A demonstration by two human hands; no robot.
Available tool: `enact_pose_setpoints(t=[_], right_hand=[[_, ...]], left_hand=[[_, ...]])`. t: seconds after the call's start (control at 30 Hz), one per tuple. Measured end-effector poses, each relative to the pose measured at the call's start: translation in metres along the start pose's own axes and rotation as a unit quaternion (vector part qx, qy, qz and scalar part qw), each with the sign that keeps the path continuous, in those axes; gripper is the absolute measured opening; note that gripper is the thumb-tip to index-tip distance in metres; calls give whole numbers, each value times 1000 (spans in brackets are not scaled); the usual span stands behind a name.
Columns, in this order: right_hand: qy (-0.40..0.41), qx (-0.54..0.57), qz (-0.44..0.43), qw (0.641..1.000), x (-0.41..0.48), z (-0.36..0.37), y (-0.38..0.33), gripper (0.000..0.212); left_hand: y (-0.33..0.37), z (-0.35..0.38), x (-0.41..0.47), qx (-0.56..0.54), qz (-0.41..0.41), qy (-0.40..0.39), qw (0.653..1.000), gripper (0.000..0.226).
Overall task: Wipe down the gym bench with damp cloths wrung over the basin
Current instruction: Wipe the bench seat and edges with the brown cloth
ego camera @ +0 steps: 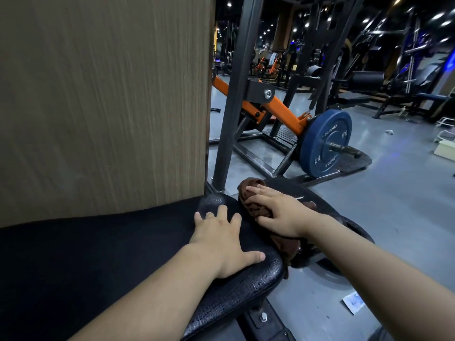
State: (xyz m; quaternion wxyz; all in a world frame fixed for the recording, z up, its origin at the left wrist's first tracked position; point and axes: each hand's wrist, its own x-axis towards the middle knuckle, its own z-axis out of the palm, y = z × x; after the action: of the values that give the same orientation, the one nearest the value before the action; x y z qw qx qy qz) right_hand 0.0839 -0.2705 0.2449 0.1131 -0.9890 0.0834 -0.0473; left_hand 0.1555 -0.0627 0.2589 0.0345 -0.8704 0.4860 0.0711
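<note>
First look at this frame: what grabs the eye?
Both hands at centre: the left hand lies flat on the black bench pad, while the right hand presses a bunched brown cloth at the pad's right edge. Behind them, a blue weight plate on an orange lever arm sits at right, and a wood-grain panel fills the upper left.

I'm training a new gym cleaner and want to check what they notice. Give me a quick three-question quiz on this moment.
1. True or false: the left hand rests on the brown cloth.
2. Where is the right hand? A) on the floor B) pressing the cloth on the bench C) on a basin
3. Fill in: the weight plate behind the bench is ____.
Key: 1 false, it lies flat on the bare bench; 2 B; 3 blue.
</note>
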Motion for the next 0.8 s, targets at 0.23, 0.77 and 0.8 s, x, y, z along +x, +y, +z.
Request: enact_pose_setpoints(t=[0.23,0.77,0.8], right_hand=[[-13,-25,30,999,61,-3,-1,61],[-133,-62,176,973,83,-39,48,92],[-136,-56,182,972,81,-41,49,85]], left_hand=[[-2,1,0,-13,-7,-1,1000,103],[-4,1,3,6,-2,-3,1000,106],[-4,2,2,4,-2,0,1000,106]])
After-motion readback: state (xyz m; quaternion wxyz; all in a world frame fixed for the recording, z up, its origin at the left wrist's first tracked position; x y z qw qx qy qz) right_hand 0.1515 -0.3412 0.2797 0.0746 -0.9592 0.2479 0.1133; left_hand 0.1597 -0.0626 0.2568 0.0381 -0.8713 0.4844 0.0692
